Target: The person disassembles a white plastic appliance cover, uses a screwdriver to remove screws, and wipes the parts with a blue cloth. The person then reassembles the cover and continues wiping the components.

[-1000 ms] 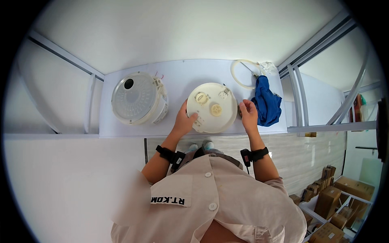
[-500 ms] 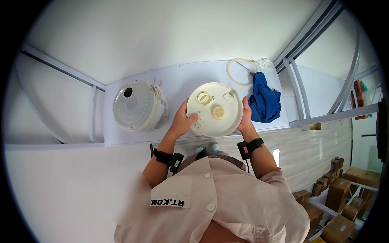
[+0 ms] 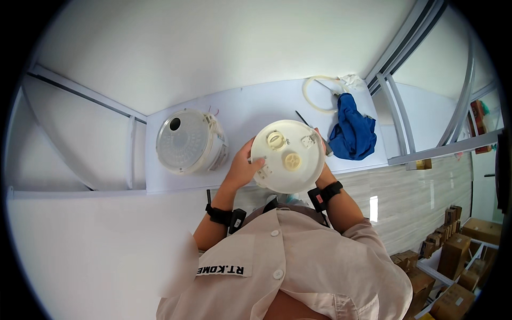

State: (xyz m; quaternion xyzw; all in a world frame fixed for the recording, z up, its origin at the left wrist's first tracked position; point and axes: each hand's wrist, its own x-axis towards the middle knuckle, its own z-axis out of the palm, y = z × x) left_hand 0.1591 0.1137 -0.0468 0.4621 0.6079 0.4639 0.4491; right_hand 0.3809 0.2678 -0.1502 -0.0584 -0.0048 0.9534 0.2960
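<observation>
A round cream plastic cover is held up in front of me, its inner face towards me. On that face sit a raised ring fitting, a spoked round knob and small bracket plates. My left hand grips the left rim, thumb on the face and fingers behind. At the right rim, my right hand holds the cover, mostly hidden behind it. Behind the cover, a dark thin rod lies on the table; its lower part is hidden.
A white drum-shaped appliance with a dark round hole stands on the white table at left. To the right lie a blue cloth and a pale hose loop. Grey frame bars flank the table; cardboard boxes stand lower right.
The cover has come slightly nearer to my body, held in both hands. My right hand is now more hidden behind it, and the dark rod has come into sight beyond its rim.
</observation>
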